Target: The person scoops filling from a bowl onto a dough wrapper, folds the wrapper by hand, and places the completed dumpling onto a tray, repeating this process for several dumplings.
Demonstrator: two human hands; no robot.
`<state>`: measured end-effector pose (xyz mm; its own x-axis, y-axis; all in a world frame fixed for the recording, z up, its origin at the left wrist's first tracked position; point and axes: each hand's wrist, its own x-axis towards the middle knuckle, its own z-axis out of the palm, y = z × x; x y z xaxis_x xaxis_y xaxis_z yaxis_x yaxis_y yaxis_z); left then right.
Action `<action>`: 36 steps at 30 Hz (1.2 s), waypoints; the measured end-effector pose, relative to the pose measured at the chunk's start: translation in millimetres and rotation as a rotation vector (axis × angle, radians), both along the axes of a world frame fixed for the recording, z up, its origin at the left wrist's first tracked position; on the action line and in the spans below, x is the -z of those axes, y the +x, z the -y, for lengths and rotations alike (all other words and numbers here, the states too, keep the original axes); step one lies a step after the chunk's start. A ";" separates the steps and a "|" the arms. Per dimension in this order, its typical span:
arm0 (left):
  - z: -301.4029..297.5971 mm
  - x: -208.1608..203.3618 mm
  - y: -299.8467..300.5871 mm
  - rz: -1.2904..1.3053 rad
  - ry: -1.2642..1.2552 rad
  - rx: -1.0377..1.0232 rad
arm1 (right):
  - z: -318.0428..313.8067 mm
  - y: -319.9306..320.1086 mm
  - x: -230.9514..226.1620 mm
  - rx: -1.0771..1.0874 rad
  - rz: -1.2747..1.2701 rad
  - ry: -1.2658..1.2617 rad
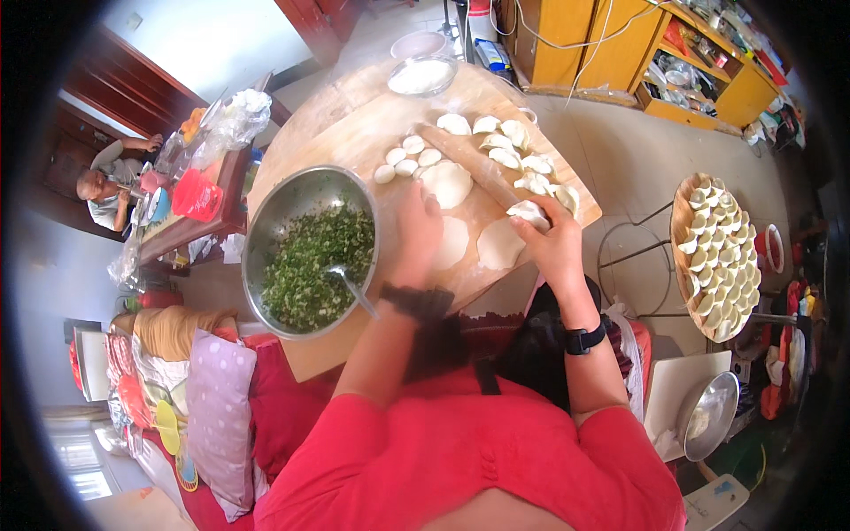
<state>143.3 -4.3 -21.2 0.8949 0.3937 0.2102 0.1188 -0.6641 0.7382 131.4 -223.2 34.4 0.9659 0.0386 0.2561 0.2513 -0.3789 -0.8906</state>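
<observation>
My right hand (560,241) pinches a white folded dumpling (529,212) near the right side of a floury wooden board (354,133). My left hand (419,221) is smeared by motion beside flat dough wrappers (452,243), so its fingers are unclear. A rolling pin (469,164) lies slantwise between small dough pieces (405,166) and several shaped dumplings (505,146). Left of my left hand stands a steel bowl (305,183) of chopped green filling (314,257), with a spoon (356,290) stuck in it.
A metal bowl of flour (422,77) stands at the board's far end. To the right, a round tray (685,190) holds rows of dumplings on a stand. Another person (111,186) sits at far left behind a cluttered table (232,199). A steel basin (719,409) is at lower right.
</observation>
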 end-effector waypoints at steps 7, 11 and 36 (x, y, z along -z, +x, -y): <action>7.6 -2.8 20.0 -0.046 -0.147 -0.104 | -24.6 41.5 0.5 -0.016 -0.064 -0.228; -4.4 6.5 12.2 0.085 -0.299 -0.070 | -42.5 57.3 -7.5 -0.055 -0.137 -0.396; 18.8 -40.0 -79.9 0.003 -1.745 0.210 | -71.1 93.2 5.4 -0.030 0.054 -0.845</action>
<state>63.5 -23.1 18.8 0.9559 0.0286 -0.2924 0.1402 0.8301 0.5396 224.6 -152.2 29.0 0.9488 0.2629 0.1751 0.3055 -0.9046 -0.2972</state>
